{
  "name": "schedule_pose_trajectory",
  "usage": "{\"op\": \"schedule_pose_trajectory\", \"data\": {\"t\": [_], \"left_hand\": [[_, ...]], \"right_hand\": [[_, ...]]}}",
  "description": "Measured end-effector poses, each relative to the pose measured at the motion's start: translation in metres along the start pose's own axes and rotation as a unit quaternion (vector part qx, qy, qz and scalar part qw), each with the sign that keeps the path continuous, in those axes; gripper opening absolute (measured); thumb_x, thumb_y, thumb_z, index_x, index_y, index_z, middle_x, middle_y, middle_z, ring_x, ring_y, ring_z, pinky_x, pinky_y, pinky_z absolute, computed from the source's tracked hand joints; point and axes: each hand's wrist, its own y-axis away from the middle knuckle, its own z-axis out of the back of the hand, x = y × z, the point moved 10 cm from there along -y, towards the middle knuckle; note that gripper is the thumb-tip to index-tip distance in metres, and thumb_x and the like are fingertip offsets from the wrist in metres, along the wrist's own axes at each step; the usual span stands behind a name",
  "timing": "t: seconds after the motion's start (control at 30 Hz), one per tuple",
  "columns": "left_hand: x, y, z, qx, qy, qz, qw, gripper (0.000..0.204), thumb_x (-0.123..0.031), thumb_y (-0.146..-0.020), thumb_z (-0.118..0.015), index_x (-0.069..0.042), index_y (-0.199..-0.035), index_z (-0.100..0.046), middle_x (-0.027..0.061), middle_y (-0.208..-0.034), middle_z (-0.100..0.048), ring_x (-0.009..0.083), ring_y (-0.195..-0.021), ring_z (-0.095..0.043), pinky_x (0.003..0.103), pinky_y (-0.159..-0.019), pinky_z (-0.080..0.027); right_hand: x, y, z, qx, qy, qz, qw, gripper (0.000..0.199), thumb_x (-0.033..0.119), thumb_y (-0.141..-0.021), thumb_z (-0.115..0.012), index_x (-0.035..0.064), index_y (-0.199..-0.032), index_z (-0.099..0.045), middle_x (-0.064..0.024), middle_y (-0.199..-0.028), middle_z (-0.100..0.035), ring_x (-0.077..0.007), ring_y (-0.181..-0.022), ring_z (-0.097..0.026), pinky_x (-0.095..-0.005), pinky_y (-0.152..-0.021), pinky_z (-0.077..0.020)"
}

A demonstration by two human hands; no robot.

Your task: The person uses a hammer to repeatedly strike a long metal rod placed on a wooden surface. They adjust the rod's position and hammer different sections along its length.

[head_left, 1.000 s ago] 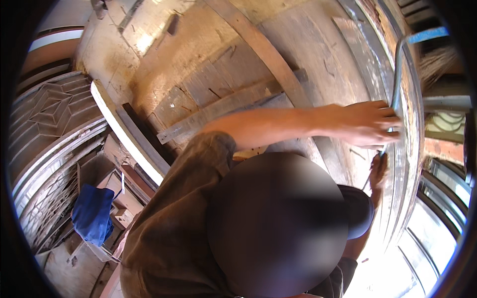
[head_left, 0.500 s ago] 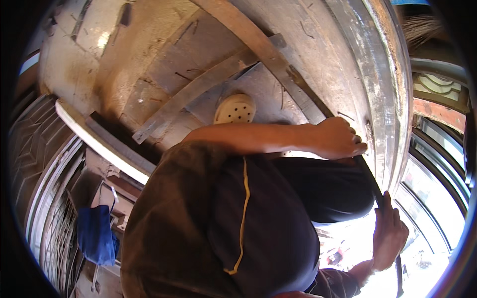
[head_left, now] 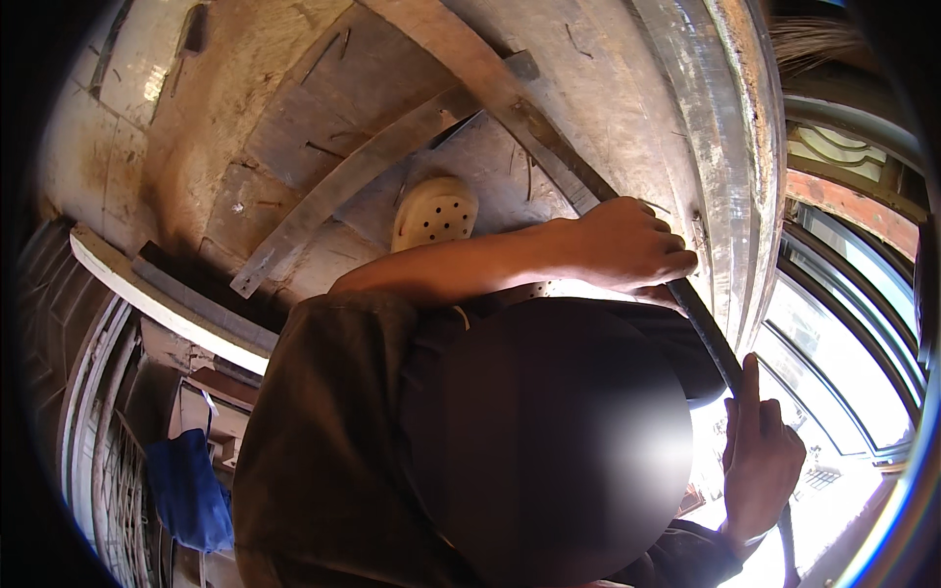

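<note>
A long, thin dark strip slants down to the right past my legs, its material unclear. My left hand is closed around its upper part, with the forearm crossing in front of my body. Farther down, my right hand grips the same strip, its index finger pointing up along it. Below the right hand, the strip's tail hangs against bright light. Its upper end lies along a wide brown flat strip on the worn boards. A cream clog with holes shows just beyond my left forearm.
Another flat strip crosses the boards, with several bent nails scattered about. A pale beam lies at left, above a hanging blue cloth. A weathered curved edge and window frames stand at right. A dark blurred patch covers the lower middle.
The whole view has shifted, so the boards, clog and left hand sit farther left. My right index finger now stretches up along the strip. Both hands keep hold of it.
</note>
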Motion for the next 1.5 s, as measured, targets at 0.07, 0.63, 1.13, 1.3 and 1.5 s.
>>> {"op": "schedule_pose_trajectory", "data": {"t": [0.07, 0.63, 1.13, 1.3, 1.5], "left_hand": [[0.001, 0.005, 0.004, -0.004, -0.018, 0.003, 1.0, 0.043, -0.052, -0.077, -0.071, -0.014, -0.076, -0.049, -0.0014, -0.06, -0.047, 0.015, -0.055, -0.056, 0.03, -0.051, -0.046], [0.003, 0.011, -0.006, 0.014, -0.008, 0.016, 1.0, 0.041, -0.051, -0.082, -0.066, -0.014, -0.076, -0.05, -0.0012, -0.065, -0.05, 0.0149, -0.06, -0.059, 0.029, -0.053, -0.047], [0.011, 0.018, -0.019, 0.058, -0.021, 0.034, 0.997, 0.028, -0.038, -0.078, -0.068, -0.015, -0.087, -0.055, -0.0018, -0.072, -0.052, 0.0131, -0.069, -0.059, 0.029, -0.061, -0.046], [0.019, 0.028, 0.02, 0.03, 0.015, 0.035, 0.999, 0.042, -0.036, -0.086, -0.068, -0.003, -0.11, -0.057, 0.0133, -0.106, -0.06, 0.0283, -0.096, -0.059, 0.041, -0.082, -0.049], [0.046, 0.135, 0.29, -0.304, -0.211, 0.194, 0.909, 0.019, -0.012, -0.087, -0.064, -0.002, -0.101, -0.057, 0.0102, -0.094, -0.064, 0.0218, -0.083, -0.062, 0.033, -0.075, -0.05]], "right_hand": [[0.003, -0.004, -0.003, -0.013, -0.007, 0.01, 1.0, 0.049, 0.013, -0.089, -0.067, 0.0085, -0.136, -0.053, -0.0084, -0.065, -0.053, -0.0163, -0.047, -0.051, -0.0326, -0.041, -0.0379], [0.01, -0.01, 0.002, -0.015, -0.027, 0.02, 0.999, 0.048, 0.014, -0.09, -0.065, 0.0092, -0.136, -0.052, -0.0088, -0.066, -0.053, -0.0173, -0.047, -0.052, -0.0329, -0.042, -0.0387], [-0.007, -0.011, -0.05, 0.015, -0.124, -0.012, 0.992, 0.047, 0.015, -0.092, -0.064, 0.0098, -0.137, -0.051, -0.0091, -0.066, -0.054, -0.0182, -0.047, -0.052, -0.0332, -0.042, -0.0394], [-0.018, -0.025, -0.105, 0.113, -0.215, -0.106, 0.964, 0.038, 0.018, -0.095, -0.06, 0.0067, -0.13, -0.055, -0.0172, -0.074, -0.06, -0.0325, -0.055, -0.06, -0.041, -0.046, -0.041], [-0.035, -0.001, -0.199, 0.015, -0.356, -0.157, 0.921, 0.027, 0.028, -0.098, -0.051, 0.0037, -0.086, -0.051, -0.0222, -0.066, -0.056, -0.0451, -0.064, -0.057, -0.051, -0.054, -0.0383]]}}
